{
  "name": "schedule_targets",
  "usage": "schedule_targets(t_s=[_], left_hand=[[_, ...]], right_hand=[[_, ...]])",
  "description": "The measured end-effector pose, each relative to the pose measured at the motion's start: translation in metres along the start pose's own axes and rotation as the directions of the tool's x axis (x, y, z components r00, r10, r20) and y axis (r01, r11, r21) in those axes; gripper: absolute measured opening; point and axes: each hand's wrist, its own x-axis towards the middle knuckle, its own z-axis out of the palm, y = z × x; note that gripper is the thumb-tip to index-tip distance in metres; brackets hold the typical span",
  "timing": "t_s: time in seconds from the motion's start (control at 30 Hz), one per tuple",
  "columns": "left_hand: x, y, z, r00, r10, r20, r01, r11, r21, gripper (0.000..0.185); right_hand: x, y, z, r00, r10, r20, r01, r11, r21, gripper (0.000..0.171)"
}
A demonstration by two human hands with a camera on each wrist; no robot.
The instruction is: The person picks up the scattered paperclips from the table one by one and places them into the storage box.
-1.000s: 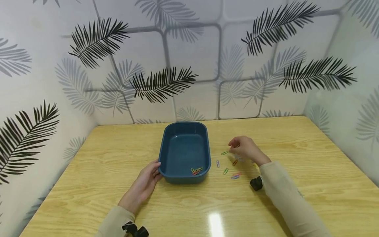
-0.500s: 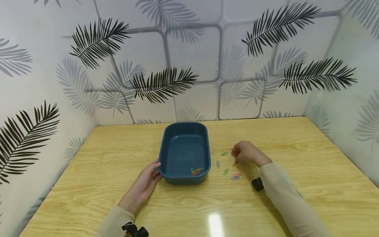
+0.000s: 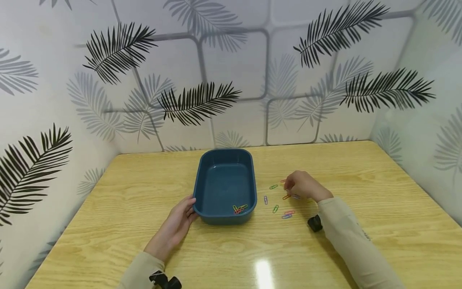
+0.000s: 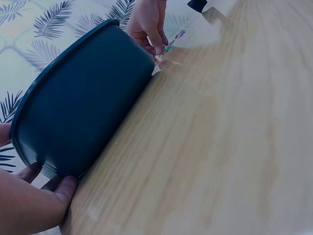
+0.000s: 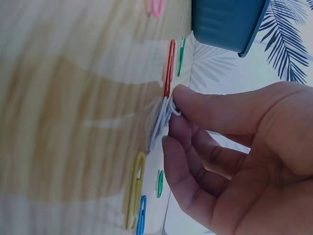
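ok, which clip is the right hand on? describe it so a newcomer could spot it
Start at the blue tray mid-table; loose paper clips lie scattered to its right. The right hand sits among them, pinching a white paper clip at its fingertips. It is the only white one, beside the red paper clip and above the yellow paper clip in the right wrist view.

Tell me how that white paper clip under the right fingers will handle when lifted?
The white paper clip is thin bent wire, so probably very light and springy. It lies flat on the glossy table, so it may slide. The right hand pinches its end.

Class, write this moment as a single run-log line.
left hand: rests against blue tray | right hand: pinches white paper clip on table | tray: few clips inside
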Motion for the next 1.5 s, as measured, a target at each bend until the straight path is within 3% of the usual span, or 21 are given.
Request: schedule_targets(t_s=[0.4, 0.9, 1.3, 1.5], left_hand=[[0.001, -0.001, -0.001, 1.0, -0.002, -0.012, 0.002, 1.0, -0.003, 0.05], [0.001, -0.001, -0.001, 1.0, -0.009, -0.019, 0.009, 1.0, -0.009, 0.05], [0.002, 0.001, 0.001, 1.0, -0.001, -0.013, 0.001, 1.0, 0.006, 0.051], [0.001, 0.002, -0.001, 1.0, -0.002, -0.011, 0.002, 1.0, 0.012, 0.051]], right_hand=[[-0.001, 0.002, -0.002, 0.999, 0.011, -0.035, -0.01, 0.999, 0.048, 0.012], [0.0, 0.001, -0.004, 0.999, 0.012, -0.053, -0.008, 0.997, 0.074, 0.01], [0.001, -0.003, -0.005, 0.995, 0.087, -0.045, -0.074, 0.967, 0.243, 0.011], [0.005, -0.015, -0.002, 0.996, 0.075, -0.044, -0.057, 0.946, 0.318, 0.009]])
